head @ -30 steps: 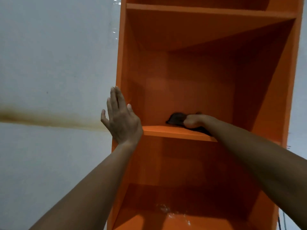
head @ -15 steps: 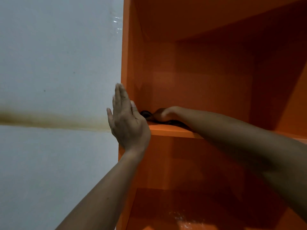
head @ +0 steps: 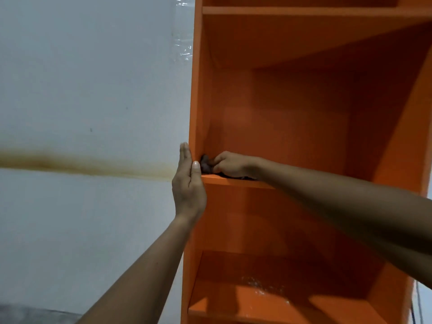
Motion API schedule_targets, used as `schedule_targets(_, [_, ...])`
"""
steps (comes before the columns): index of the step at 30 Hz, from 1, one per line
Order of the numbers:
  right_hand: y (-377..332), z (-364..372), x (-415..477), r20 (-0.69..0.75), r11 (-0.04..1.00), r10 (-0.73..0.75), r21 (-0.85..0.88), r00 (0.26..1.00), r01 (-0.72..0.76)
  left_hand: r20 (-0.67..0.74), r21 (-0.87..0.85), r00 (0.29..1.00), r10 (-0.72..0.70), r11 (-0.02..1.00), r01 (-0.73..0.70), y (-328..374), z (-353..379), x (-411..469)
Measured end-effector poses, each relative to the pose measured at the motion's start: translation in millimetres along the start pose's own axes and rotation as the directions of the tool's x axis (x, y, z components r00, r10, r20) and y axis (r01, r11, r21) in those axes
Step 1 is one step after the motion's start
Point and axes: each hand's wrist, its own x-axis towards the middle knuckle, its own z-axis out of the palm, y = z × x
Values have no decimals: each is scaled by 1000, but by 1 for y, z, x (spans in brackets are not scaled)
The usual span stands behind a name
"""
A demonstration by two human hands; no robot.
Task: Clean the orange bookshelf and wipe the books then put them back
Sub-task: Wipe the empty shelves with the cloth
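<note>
Standing in front of orange bookshelf [head: 292, 118], compartments all bare, no books in view.

Right hand [head: 230, 165] reaching deep into the middle compartment, fingers curled shut around a dark cloth [head: 206, 165]. Pressing cloth into the back-left corner, touching the middle shelf board [head: 236, 182] and just beside the left side panel [head: 195, 90]. Part of cloth trailing under the wrist along the board.

Left hand [head: 188, 187] lying flat against the outer face of the left side panel, fingers straight and together, pointing up, gripping nothing. Thumb resting on the panel's front edge, level with the middle shelf board.

Showing wet or dusty speckles [head: 264, 285] on the lower shelf board [head: 257, 305], near its middle. Upper shelf board [head: 304, 11] sitting bare at top of frame.

Pale wall [head: 93, 90] left of the shelf, carrying a brown horizontal stain [head: 81, 163] running up to the side panel. Clear tape or film [head: 183, 46] clinging to the wall beside the upper panel edge.
</note>
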Motion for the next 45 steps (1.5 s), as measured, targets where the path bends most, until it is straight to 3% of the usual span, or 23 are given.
schedule_targets(3, [-22, 4, -39, -39, 984, -168, 50, 985, 170, 117, 47, 990, -80, 996, 75, 1, -15, -16])
schedule_targets(5, [-33, 12, -61, -107, 964, -266, -25, 958, 265, 168, 112, 978, -120, 988, 102, 1, -24, -28])
schedule_targets(6, [-36, 19, -73, -130, 937, -326, -175, 937, 301, 190, 140, 971, -145, 983, 119, 1, -30, -37])
schedule_targets(8, [-35, 43, -96, -130, 756, -467, -572, 875, 318, 202, 187, 963, -181, 972, 143, -2, -38, -51])
schedule_targets(10, [-28, 75, -126, -95, 642, -504, -706, 858, 299, 213, 244, 951, -222, 955, 168, -2, -46, -68])
schedule_targets(13, [4, 119, -162, -84, 718, -358, -661, 930, 216, 247, 400, 922, -298, 898, 183, 5, -51, -93])
schedule_targets(15, [28, 138, -177, -153, 787, -254, -607, 955, 112, 292, 514, 903, -315, 848, 130, 15, -50, -113])
schedule_targets(18, [64, 154, -188, -298, 910, -81, -411, 951, -52, 385, 576, 856, -344, 814, 68, 19, -43, -136])
schedule_targets(21, [98, 158, -204, -435, 962, 98, -190, 895, -197, 499, 618, 748, -438, 785, 47, 19, -28, -154])
schedule_targets(24, [139, 155, -224, -560, 940, 292, 17, 775, -341, 582, 643, 639, -504, 766, 19, 17, -6, -171])
schedule_targets(28, [192, 151, -254, -638, 850, 480, 168, 603, -499, 594, 659, 585, -551, 751, 38, 1, 24, -185])
schedule_targets(31, [232, 167, -272, -417, 736, 642, 100, 643, -670, 588, 698, 563, -580, 716, 8, -19, 45, -193])
schedule_targets(33, [251, 185, -282, -268, 658, 694, -141, 668, -740, 583, 716, 564, -585, 698, -16, -29, 51, -196])
schedule_targets(35, [262, 197, -281, -257, 628, 685, -265, 682, -731, 577, 726, 570, -585, 687, -31, -42, 56, -199])
schedule_targets(40, [277, 186, -256, -157, 607, 731, -293, 664, -738, 529, 767, 649, -547, 635, -91, -76, 63, -202])
schedule_targets(43, [291, 185, -243, -199, 586, 749, -247, 632, -772, 503, 772, 720, -479, 624, -124, -97, 64, -197])
schedule_targets(45, [297, 187, -234, -225, 620, 721, -213, 655, -755, 493, 757, 741, -456, 644, -108, -110, 60, -196])
